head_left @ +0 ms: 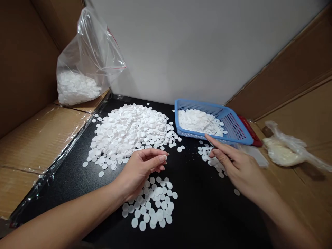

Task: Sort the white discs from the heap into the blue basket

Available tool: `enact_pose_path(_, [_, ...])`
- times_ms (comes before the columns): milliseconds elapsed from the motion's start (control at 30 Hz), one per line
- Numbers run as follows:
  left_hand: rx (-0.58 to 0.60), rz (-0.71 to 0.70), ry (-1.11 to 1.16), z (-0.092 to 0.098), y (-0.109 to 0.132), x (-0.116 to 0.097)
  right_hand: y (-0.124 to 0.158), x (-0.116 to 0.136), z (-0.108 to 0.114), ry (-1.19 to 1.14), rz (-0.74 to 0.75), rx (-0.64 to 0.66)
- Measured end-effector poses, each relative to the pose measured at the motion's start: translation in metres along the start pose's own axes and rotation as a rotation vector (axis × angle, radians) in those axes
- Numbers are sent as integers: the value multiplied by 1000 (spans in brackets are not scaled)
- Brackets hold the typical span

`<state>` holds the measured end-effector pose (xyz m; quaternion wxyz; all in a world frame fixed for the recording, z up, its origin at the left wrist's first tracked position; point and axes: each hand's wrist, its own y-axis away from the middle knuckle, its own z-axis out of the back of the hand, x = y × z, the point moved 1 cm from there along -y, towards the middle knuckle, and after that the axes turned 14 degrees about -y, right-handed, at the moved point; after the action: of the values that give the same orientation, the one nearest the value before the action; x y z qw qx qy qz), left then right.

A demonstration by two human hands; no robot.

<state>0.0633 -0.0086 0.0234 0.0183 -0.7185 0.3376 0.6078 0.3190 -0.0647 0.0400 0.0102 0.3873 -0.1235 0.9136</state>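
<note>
My left hand [145, 166] is closed in a pinch, with a small white disc [165, 157] showing at the thumb and fingertip. It hovers between a large heap of white discs [129, 128] and a loose scatter of discs [155, 204] on the black tabletop [197, 200]. My right hand [233, 159] has its index finger stretched forward and its thumb bent in towards it. Something small and dark shows between them, too little of it to name. Beneath that hand lie more white discs [204, 152], partly covered by the fingers.
Behind my right hand stands a blue plastic basket [233, 126] with white discs inside. A red object [250, 131] and a knotted bag of pale material [282, 150] are farther right. A clear bag of discs [77, 86] rests on cardboard [38, 128] at the left. A grey wall [181, 52] closes the back.
</note>
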Motion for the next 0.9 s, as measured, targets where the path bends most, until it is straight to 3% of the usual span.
enact_pose_path(100, [28, 46, 52, -1, 0, -1, 5, 12, -8, -43, 27, 7])
enact_pose_path(367, [102, 109, 164, -10, 6, -4, 25, 52, -37, -145, 266, 31])
enact_pose_path(567, [67, 111, 113, -6, 4, 4, 30, 56, -48, -136, 366, 5])
enact_pose_path(900, [129, 99, 70, -10, 6, 2, 34, 56, -53, -89, 434, -3])
